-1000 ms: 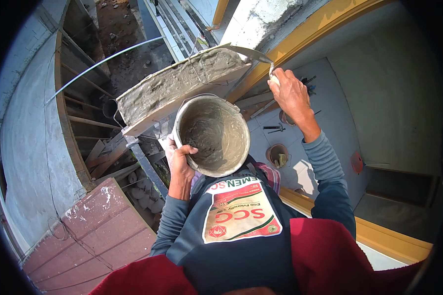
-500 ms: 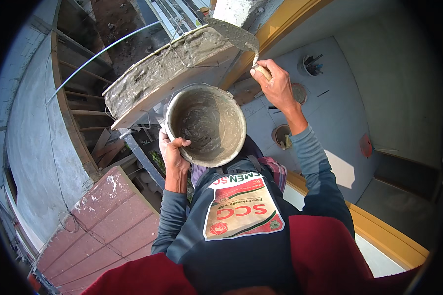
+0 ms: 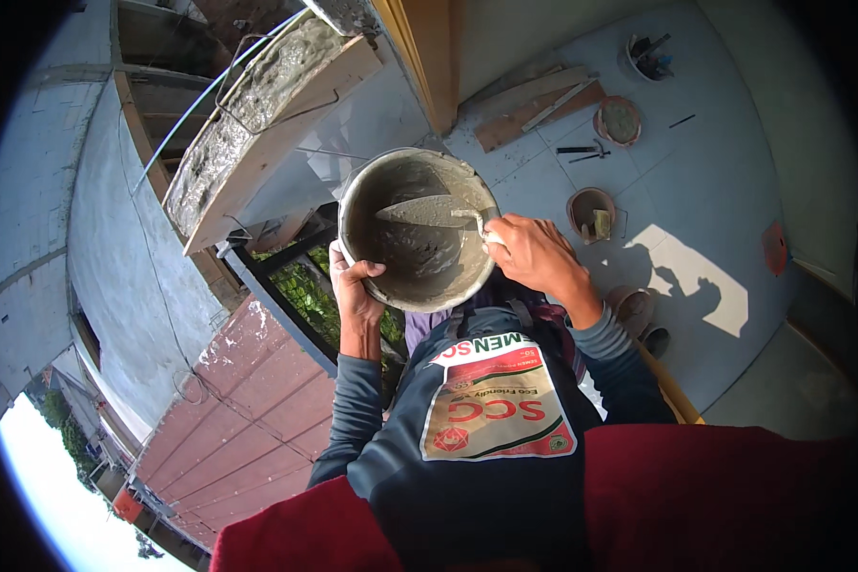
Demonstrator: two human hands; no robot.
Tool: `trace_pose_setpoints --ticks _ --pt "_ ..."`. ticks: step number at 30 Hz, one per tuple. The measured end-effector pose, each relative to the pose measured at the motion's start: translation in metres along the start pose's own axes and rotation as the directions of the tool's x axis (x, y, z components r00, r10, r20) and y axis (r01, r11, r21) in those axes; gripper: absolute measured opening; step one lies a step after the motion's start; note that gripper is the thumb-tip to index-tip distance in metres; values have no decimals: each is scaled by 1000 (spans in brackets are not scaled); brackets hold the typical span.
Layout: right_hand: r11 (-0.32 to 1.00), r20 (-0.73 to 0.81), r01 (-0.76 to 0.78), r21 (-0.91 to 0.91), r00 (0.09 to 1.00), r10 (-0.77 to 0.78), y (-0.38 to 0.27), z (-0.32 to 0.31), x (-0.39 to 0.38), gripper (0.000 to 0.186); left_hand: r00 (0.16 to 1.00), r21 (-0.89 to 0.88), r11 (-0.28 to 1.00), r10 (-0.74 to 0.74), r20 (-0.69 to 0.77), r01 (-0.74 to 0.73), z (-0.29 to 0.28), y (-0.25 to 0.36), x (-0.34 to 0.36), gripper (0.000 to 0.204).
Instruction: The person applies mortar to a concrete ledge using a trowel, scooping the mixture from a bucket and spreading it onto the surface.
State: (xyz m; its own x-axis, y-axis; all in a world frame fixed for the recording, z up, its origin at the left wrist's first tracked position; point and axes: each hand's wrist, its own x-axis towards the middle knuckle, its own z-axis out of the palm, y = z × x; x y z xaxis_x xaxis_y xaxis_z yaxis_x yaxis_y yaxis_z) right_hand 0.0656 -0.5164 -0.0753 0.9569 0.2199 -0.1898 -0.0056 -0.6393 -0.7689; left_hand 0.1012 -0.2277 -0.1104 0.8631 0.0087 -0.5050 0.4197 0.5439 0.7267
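My left hand [image 3: 355, 291] grips the near left rim of a grey bucket [image 3: 475, 191], thumb over the edge. Wet mortar smears its inner wall and bottom. In my right hand [image 3: 541, 255] is the handle of a trowel [image 3: 427, 212]; the fingers are wrapped round it at the bucket's right rim. The pointed blade lies inside the bucket, its tip toward the left. Beyond the bucket, to the upper left, wet mortar [image 3: 248, 110] fills the top of a form edged by a wooden board [image 3: 291, 129], with bent metal wire clamps across it.
On the tiled floor [image 3: 658, 133] far below to the right stand several buckets, one holding tools [image 3: 650, 59], another grey mortar [image 3: 620, 121]. Planks [image 3: 534, 110] and a hammer [image 3: 589, 150] lie nearby. A reddish roof [image 3: 248, 400] slopes at the lower left. A yellow frame [image 3: 419, 57] rises beside the form.
My right hand has brought the trowel down from above the form's right end into the bucket. My left hand still holds the bucket. The view has shifted.
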Motion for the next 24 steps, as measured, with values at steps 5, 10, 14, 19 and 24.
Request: trace_pose_setpoints --ticks 5,10,14,19,24 --pt "968 38 -208 -142 976 216 39 -34 -34 28 992 62 995 -85 89 80 45 -38 3 58" --pt "881 -72 -358 -310 933 354 52 -62 -61 28 969 59 983 -183 164 175 90 -84 -2 59" --pt "836 -110 -252 -488 967 228 80 -37 -59 26 952 68 973 -230 202 221 118 -102 12 55" --pt "838 8 -231 -494 963 271 58 -111 -71 23 968 39 989 -150 203 145 143 -121 -4 55" --pt "728 25 -118 -675 983 184 123 -95 -66 23 963 36 994 -110 246 104 156 -129 -6 56"
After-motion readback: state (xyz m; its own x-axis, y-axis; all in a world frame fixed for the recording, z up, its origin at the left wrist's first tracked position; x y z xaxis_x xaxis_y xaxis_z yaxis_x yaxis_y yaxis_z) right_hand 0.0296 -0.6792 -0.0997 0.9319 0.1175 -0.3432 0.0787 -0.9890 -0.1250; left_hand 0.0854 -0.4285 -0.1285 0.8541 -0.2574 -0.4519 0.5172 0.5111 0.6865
